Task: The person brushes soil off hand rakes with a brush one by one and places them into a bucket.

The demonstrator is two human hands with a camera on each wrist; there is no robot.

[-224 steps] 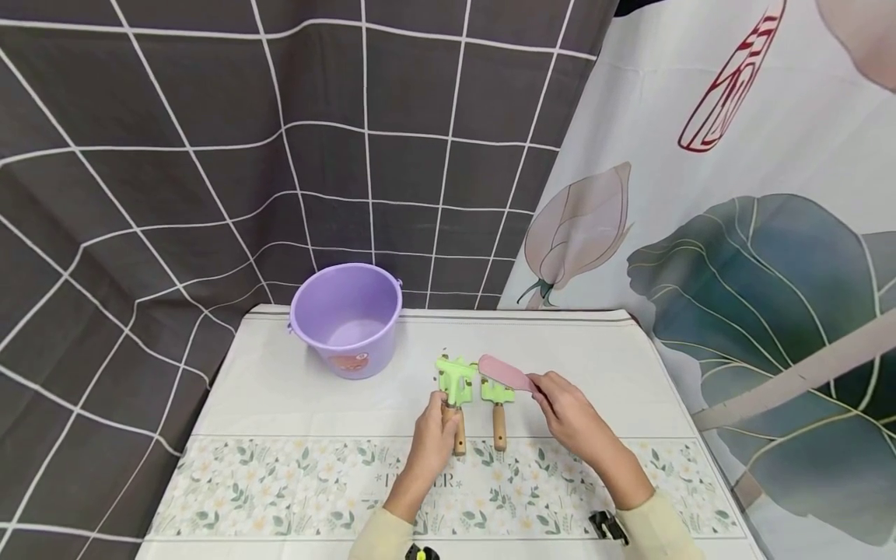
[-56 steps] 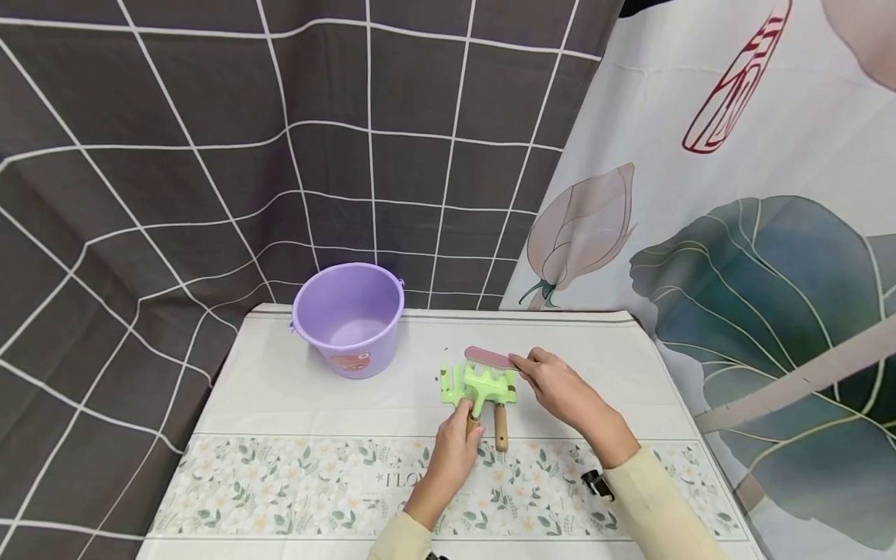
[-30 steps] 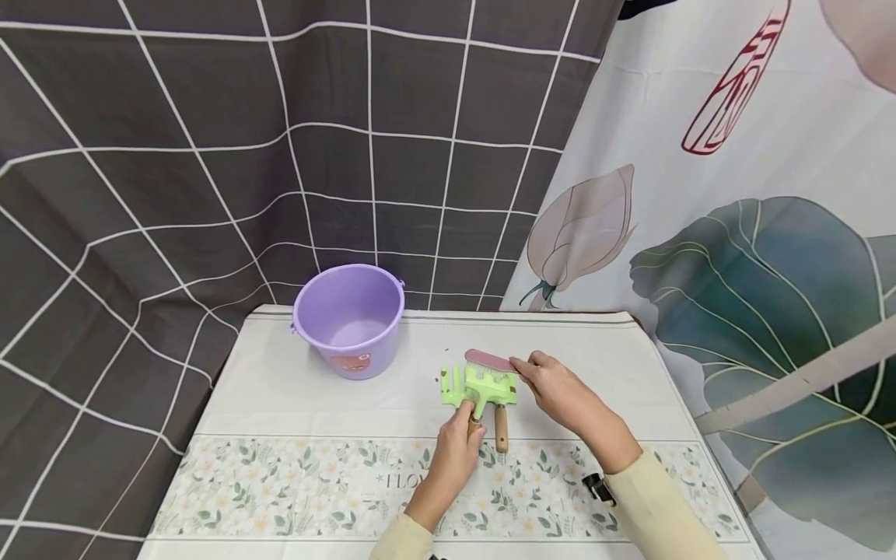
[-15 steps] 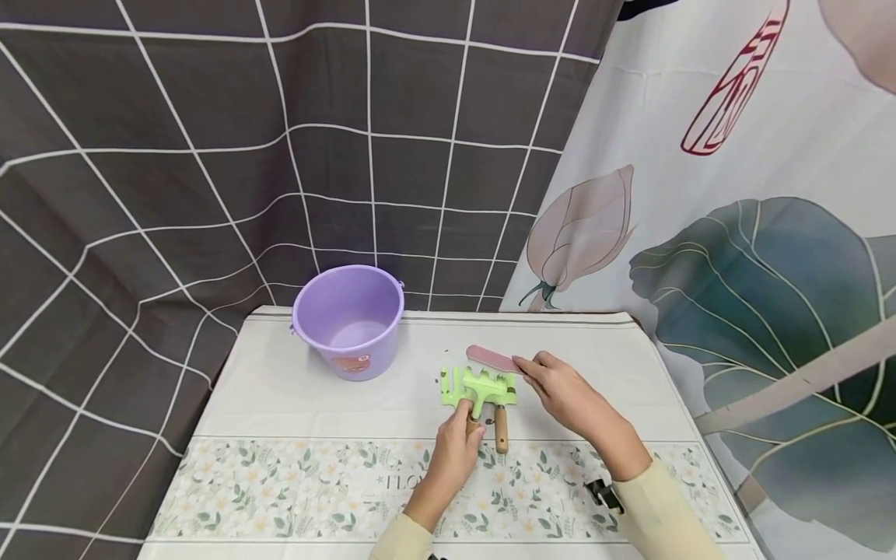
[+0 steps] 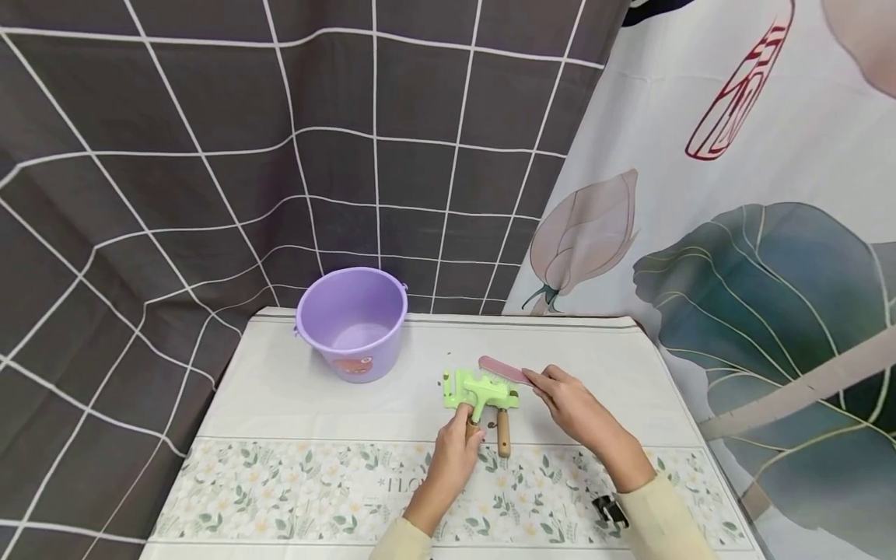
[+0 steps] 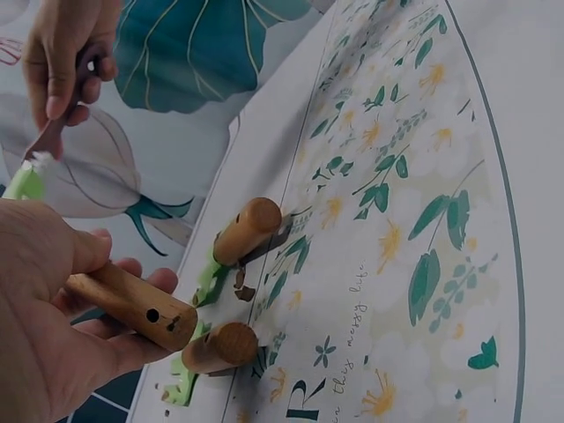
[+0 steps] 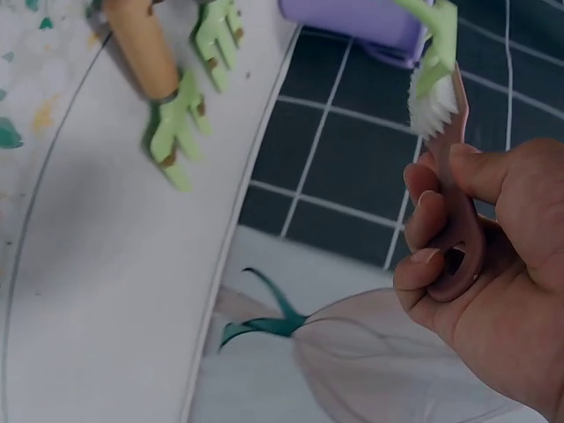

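My left hand (image 5: 448, 463) grips the wooden handle (image 6: 132, 304) of a small green hand rake (image 5: 485, 391), its head raised over the table. In my right hand (image 5: 574, 408) is a pink brush (image 5: 502, 369) with white bristles (image 7: 432, 106). The right wrist view shows these bristles against the raised rake's green head. Two more green rakes lie below, one with its wooden handle (image 5: 503, 435) at the right, the other with its handle (image 6: 220, 348) lower in the left wrist view. Brown specks cling to the prongs (image 7: 172, 159) of a lying rake.
A purple bucket (image 5: 360, 365) stands at the back left of the table (image 5: 273, 404). A brown crumb (image 6: 243, 284) lies by the rake handles, with smaller specks near the prongs. Dark checked cloth hangs behind; a patterned curtain (image 5: 588, 233) is at the right.
Since the oldest frame, my left hand has carried its rake rightward. A brown crumb has appeared between the handles. Over the last half second, the brush has shifted slightly right; the head view moved slightly.
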